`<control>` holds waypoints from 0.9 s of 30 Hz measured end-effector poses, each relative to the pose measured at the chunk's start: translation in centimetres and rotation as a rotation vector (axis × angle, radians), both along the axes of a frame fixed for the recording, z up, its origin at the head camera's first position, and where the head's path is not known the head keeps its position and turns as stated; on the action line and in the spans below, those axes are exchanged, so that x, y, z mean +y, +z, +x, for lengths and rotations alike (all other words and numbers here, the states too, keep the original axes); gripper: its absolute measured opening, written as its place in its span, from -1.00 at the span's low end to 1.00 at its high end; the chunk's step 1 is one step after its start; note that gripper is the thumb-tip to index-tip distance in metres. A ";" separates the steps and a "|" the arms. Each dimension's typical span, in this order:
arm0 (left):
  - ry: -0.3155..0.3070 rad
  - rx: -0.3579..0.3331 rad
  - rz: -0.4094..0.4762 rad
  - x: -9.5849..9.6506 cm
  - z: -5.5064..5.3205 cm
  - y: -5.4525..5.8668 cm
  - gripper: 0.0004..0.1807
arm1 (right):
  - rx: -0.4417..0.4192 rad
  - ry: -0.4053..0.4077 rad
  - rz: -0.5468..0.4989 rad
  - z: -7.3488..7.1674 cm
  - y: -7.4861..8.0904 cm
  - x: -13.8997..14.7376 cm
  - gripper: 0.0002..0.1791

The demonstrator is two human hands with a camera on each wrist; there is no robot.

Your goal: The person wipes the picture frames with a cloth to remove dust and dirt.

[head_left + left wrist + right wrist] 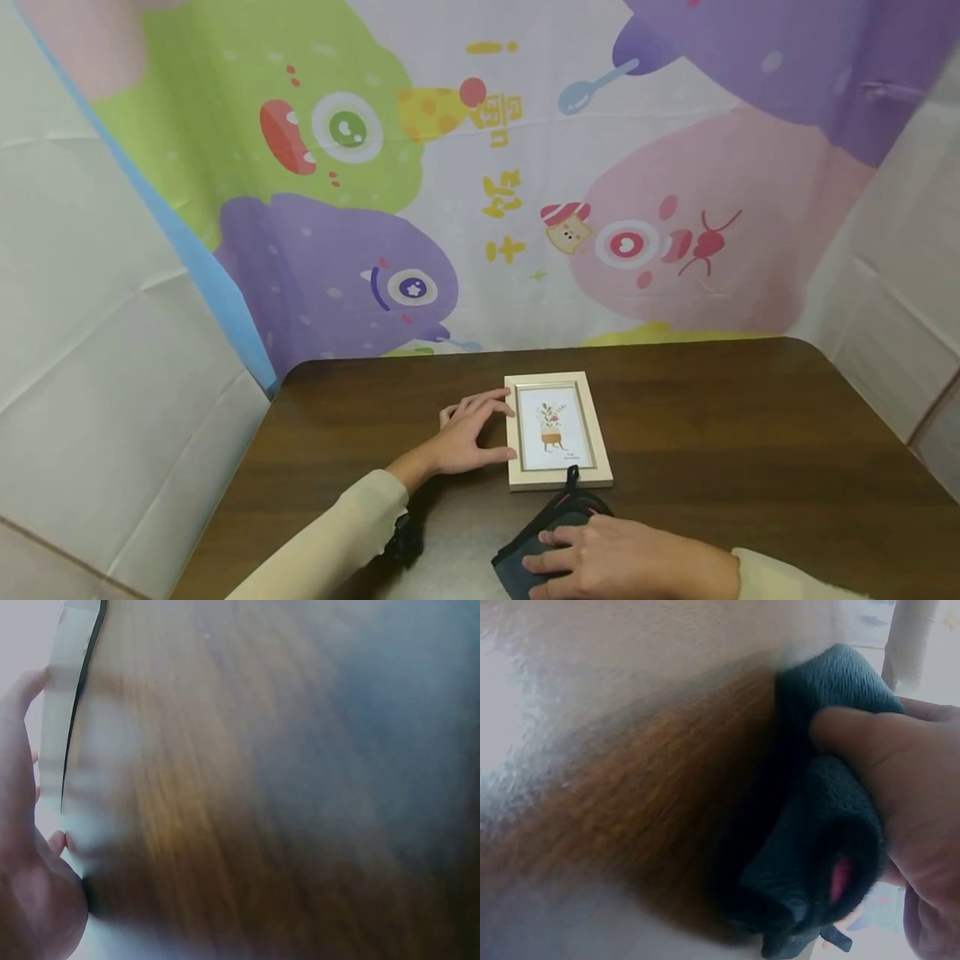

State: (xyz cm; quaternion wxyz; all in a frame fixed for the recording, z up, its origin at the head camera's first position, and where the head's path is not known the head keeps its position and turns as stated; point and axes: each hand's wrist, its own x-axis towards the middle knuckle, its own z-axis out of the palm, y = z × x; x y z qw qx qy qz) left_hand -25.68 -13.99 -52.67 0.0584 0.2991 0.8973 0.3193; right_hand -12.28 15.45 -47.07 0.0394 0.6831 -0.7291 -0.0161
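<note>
A light wooden picture frame (558,480) lies face up on the brown table, its picture (553,425) a potted plant on a stand. My left hand (467,437) touches the frame's left edge with fingertips and thumb, the fingers spread. In the left wrist view the frame's side (66,690) runs along those fingers. Just in front of the frame, my right hand (600,557) holds a folded dark blue-grey cloth (517,575) with black edging and a small loop. The right wrist view shows the thumb pressed into the cloth's folds (840,791).
The brown wooden table (720,450) spreads to both sides. A curtain with cartoon monsters (480,275) hangs behind its far edge. Pale sheets (97,333) flank it left and right. A black band (405,540) sits at the left wrist.
</note>
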 end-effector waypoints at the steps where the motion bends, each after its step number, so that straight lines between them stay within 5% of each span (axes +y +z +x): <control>1: -0.002 -0.008 -0.008 0.0 0.1 0.4 -0.36 | 0.007 0.000 0.000 0.0 0.0 0.0 -0.58; 5: -0.003 -0.024 -0.018 0.1 0.3 1.1 -0.36 | 0.042 0.020 -0.034 0.1 -0.1 -0.1 -0.61; 11: -0.018 0.027 0.031 -0.2 0.1 0.4 -0.33 | 0.085 0.032 -0.056 0.2 0.1 -0.4 -0.64; 22: -0.014 0.048 0.023 -0.2 -0.3 -0.7 -0.35 | 0.151 0.048 -0.155 -0.1 2.8 -0.8 -0.59; 27: -0.020 0.047 0.032 -0.1 -0.1 -0.4 -0.35 | 0.053 0.052 -0.222 -0.8 4.6 -0.3 -0.46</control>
